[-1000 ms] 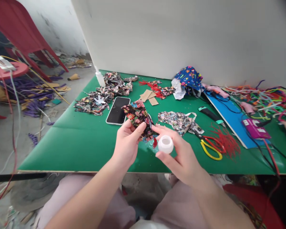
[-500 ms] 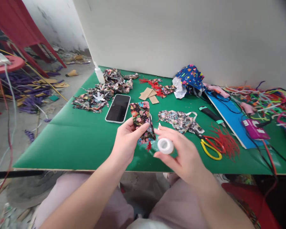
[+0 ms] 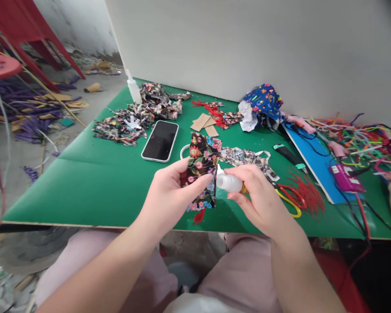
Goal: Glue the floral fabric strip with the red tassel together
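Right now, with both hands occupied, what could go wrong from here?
The white plastic bottle, tipped sideways in the right hand beside the floral-printed black cloth, might drip onto it if open. The red-and-yellow-handled scissors lie partly behind that hand and could be knocked.

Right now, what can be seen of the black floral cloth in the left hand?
The black floral cloth is a roughly rectangular, thin-looking piece printed with red, pink and blue flowers. The left hand grips it above the green table, thumb across its front. A red tassel shows below its bottom edge. The nozzle of the white bottle is at the cloth's right edge; whether they touch is unclear.
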Action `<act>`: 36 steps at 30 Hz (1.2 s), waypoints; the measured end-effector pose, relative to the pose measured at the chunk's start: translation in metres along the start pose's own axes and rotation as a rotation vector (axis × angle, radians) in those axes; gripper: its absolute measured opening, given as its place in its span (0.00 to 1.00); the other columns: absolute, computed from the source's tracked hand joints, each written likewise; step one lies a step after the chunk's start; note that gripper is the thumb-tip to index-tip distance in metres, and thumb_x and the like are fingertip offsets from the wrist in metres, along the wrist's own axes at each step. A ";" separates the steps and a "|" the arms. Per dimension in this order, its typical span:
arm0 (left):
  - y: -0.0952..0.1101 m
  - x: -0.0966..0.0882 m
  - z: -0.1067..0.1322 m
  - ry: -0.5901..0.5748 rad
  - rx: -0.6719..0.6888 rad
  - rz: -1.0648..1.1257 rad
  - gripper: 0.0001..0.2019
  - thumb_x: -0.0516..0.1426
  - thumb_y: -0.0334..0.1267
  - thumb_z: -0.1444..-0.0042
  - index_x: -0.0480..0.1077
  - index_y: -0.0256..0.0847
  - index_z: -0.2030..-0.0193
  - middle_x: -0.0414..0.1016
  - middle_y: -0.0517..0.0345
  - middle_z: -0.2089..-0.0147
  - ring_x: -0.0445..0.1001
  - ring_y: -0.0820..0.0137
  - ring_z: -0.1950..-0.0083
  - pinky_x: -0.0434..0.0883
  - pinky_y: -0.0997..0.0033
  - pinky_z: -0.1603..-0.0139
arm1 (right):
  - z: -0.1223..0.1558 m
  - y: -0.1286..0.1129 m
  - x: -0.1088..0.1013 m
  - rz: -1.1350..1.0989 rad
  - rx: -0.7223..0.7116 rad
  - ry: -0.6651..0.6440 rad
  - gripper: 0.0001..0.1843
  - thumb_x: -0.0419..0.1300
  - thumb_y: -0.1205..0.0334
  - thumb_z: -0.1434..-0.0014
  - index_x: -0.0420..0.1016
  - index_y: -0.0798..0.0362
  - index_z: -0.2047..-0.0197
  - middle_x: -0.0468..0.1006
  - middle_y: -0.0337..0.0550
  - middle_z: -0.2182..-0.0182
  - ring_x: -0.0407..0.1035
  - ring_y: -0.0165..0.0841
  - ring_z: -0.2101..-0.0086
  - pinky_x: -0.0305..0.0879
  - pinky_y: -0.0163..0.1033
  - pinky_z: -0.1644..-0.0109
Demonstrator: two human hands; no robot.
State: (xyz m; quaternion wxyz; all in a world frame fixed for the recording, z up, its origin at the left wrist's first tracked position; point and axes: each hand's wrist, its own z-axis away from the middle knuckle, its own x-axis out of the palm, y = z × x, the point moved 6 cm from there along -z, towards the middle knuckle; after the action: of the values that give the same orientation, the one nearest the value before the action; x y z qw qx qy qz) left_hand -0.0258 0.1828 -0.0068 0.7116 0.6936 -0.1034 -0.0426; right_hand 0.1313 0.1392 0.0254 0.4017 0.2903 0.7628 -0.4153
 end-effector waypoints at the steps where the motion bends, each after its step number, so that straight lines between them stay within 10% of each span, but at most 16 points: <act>1: 0.000 0.000 0.000 -0.005 0.004 -0.011 0.06 0.63 0.39 0.51 0.73 0.41 0.67 0.61 0.65 0.77 0.57 0.80 0.77 0.56 0.82 0.80 | 0.000 -0.001 0.000 0.008 -0.007 0.001 0.18 0.52 0.57 0.37 0.62 0.54 0.45 0.67 0.48 0.55 0.63 0.33 0.54 0.62 0.38 0.51; 16: 0.001 0.004 0.001 -0.071 -0.002 -0.102 0.10 0.61 0.40 0.49 0.74 0.42 0.59 0.63 0.64 0.74 0.58 0.78 0.74 0.58 0.79 0.76 | 0.000 -0.006 -0.011 0.243 -0.086 0.190 0.18 0.59 0.59 0.41 0.66 0.54 0.48 0.69 0.49 0.60 0.65 0.38 0.57 0.63 0.43 0.53; 36: -0.005 0.004 0.000 -0.074 -0.090 0.040 0.13 0.64 0.42 0.53 0.75 0.42 0.60 0.71 0.61 0.71 0.66 0.74 0.73 0.63 0.76 0.75 | 0.004 -0.012 -0.014 0.126 -0.080 0.102 0.20 0.61 0.60 0.43 0.66 0.51 0.47 0.70 0.46 0.59 0.64 0.35 0.58 0.63 0.42 0.53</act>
State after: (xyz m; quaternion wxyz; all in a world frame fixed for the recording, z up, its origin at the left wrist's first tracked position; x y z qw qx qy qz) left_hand -0.0212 0.1822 -0.0118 0.7384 0.6568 -0.1414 -0.0586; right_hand 0.1305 0.1277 0.0411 0.3987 0.3423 0.7785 -0.3432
